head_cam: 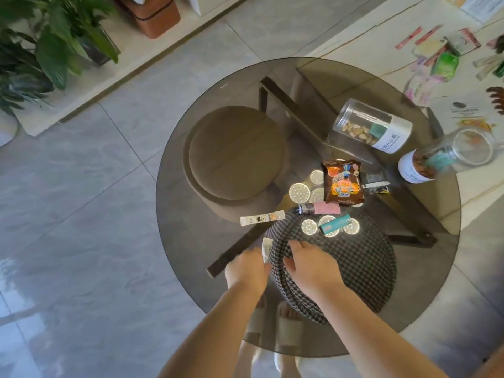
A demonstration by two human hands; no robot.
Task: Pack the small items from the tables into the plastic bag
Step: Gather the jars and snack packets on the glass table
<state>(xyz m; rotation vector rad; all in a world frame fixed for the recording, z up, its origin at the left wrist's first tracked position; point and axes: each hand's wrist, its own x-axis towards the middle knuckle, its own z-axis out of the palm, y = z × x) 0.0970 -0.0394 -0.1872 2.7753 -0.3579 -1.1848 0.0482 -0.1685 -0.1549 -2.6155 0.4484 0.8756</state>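
Sachet (266,249), small, pale, translucent: held upright at the near-left part of the glass table (174,170), pinched at its lower end by the left hand (246,268), fingers curled round it. Right hand (311,264) just beside, fingers spread and relaxed, palm down over the glass, holding nothing; whether it touches the sachet cannot be told.

Table round, smoked glass, see-through. Under it: a round brown stool (234,154), a houndstooth stool (354,268), dark metal frame. Floor of large grey glossy tiles. Potted plants (41,42) far left along a pale ledge. A second, cream marble-look table (381,42) at upper right, strewn with packets, blurred.

On the glass, beyond the hands: a white flat tube (262,218); a dark-and-pink tube (319,208); a teal lighter (335,224); a brown snack bag (344,182), crinkled foil; a small black wrapper (375,183) to its right. Bright round light spots around these. Farther right, two clear plastic jars on their sides: a nut jar (372,126), white-labelled, and a dark-filled jar (447,155), mouth open toward the right.

Bag not identifiable in view.
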